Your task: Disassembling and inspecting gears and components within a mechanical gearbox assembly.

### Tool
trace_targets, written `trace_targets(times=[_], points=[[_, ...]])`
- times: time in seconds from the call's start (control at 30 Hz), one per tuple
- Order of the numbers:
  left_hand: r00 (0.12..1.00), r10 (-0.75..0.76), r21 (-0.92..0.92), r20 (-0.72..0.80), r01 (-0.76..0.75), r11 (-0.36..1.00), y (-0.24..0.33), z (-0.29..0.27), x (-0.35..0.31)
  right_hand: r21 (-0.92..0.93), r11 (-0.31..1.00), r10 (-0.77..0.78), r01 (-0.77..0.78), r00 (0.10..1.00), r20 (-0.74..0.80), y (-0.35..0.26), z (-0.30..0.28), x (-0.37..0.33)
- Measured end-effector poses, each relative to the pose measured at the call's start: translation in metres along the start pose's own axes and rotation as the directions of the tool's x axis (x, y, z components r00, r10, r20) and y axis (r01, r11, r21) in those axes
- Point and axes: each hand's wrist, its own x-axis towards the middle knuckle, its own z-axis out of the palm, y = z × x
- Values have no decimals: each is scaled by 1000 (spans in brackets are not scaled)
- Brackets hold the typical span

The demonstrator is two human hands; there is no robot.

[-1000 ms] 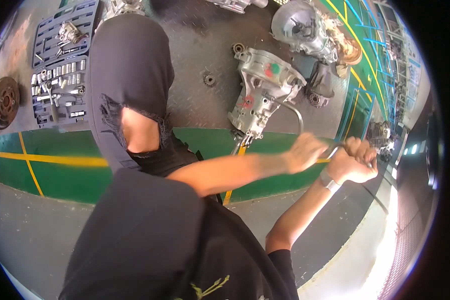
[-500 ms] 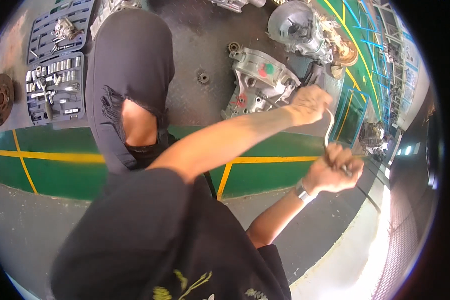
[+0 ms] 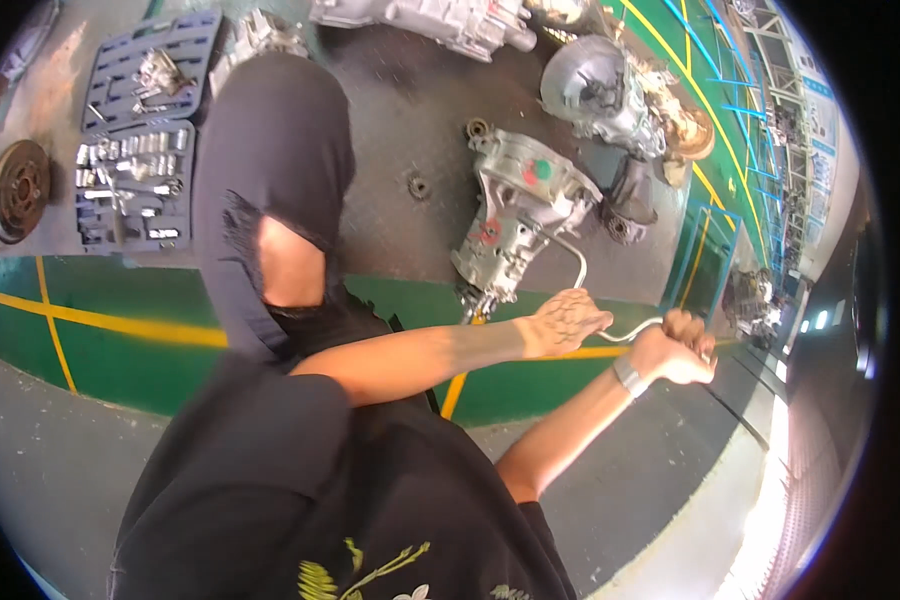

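A silver gearbox housing (image 3: 542, 172), marked with green and red paint, lies on the dark metal bench. A crank-shaped speed handle (image 3: 582, 262) runs from the housing's side toward me; where its tip meets the housing is too small to make out. My left hand (image 3: 568, 322) is closed round the cranked middle of the handle. My right hand (image 3: 673, 347), with a silver band at the wrist, is closed round its near end, to the right of the left hand.
A small gear (image 3: 418, 186) lies left of the housing. An open socket set case (image 3: 135, 190) and a brown disc (image 3: 18, 192) sit farther left. More gearboxes, including a bell-shaped one (image 3: 595, 85), stand behind. My knee (image 3: 280, 150) rises beside the bench.
My left hand has swung from beside the housing down toward me, and the cranked part of the speed handle has turned with it. The right hand stays at the handle's end. The view has shifted slightly.
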Motion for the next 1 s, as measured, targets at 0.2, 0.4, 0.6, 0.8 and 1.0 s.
trace_targets(times=[0.2, 0.4, 0.6, 0.8, 1.0], points=[[856, 287, 332, -429, -146, 932, -28, -53, 94, 78, 985, 103, -153, 889, 445, 21, 28, -82], [912, -249, 163, 326, 205, 965, 8, -47, 21, 68, 982, 152, -178, 948, 281, 9, 12, -56], [970, 65, 9, -232, -65, 998, 5, -35, 46, -105, 993, -27, 61, 954, 299, 26, 20, -119], [933, 183, 135, -309, -148, 980, 7, -53, -7, -109, 993, -42, 34, 997, -71, 26, 26, -21], [985, 13, 178, -173, 18, 984, 29, -98, 24, -82, 992, 103, -91, 983, 153, -1, 28, -55]])
